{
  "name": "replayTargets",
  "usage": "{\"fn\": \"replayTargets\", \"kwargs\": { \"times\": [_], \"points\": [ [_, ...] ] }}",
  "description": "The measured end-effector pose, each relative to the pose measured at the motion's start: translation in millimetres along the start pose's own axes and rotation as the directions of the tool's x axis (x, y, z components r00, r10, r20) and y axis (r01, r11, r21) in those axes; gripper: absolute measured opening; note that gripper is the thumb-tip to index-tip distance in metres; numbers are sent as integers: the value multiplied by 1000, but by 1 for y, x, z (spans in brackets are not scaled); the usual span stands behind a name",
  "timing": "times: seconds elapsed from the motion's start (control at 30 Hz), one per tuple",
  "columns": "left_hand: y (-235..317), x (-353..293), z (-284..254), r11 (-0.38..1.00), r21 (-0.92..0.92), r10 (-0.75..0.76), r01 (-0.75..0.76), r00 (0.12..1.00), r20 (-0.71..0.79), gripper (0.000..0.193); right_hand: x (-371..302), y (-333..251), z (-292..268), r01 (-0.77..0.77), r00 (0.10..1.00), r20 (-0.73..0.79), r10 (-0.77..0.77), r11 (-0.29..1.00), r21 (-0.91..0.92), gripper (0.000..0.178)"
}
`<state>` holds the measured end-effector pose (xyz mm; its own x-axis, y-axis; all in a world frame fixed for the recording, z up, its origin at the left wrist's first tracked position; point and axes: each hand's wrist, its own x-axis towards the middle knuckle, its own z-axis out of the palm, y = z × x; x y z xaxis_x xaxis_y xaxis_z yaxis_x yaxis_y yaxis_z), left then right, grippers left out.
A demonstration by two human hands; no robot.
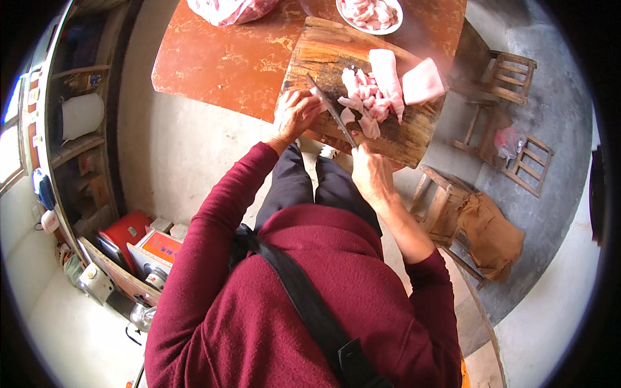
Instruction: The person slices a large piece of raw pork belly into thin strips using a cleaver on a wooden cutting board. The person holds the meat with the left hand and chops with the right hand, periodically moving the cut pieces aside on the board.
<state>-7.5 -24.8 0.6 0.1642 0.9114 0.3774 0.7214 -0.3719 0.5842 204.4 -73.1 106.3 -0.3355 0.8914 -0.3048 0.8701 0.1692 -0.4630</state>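
My right hand (372,174) is wrapped round the handle of a knife (333,112), whose blade slants up and left over a wooden cutting board (320,45). At the board's left edge, the bent fingers of my left hand (296,116) hold a pale piece of meat (317,101) against the blade's left side. Right of the blade lies a loose heap of cut meat pieces (362,97). Beyond it are a long pale pink strip of meat (386,70) and a broad pale slab of meat (424,82).
The board rests on a reddish-brown table (220,64). A white bowl (399,23) of meat pieces stands behind the board, and a large lump of meat (233,9) lies at the far left. Wooden chairs (514,77) and a stool with brown cloth (491,233) stand right; shelves (77,152) line the left.
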Motion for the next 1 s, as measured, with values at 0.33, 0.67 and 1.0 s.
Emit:
{"fn": "replayTargets", "kwargs": {
  "times": [0.33,0.67,1.0],
  "points": [
    [-15,-3,8,990,-141,-15,10,999,-41,29,12,-15,0,4,998,70,-3,1000,-11,13],
    [-14,-4,3,987,-161,-26,22,999,-23,30,37,-25,16,-13,998,65,6,994,112,10],
    [-17,-5,4,988,-157,-8,9,1000,7,31,78,-38,23,39,999,11,-41,994,103,10]
  ]
}}
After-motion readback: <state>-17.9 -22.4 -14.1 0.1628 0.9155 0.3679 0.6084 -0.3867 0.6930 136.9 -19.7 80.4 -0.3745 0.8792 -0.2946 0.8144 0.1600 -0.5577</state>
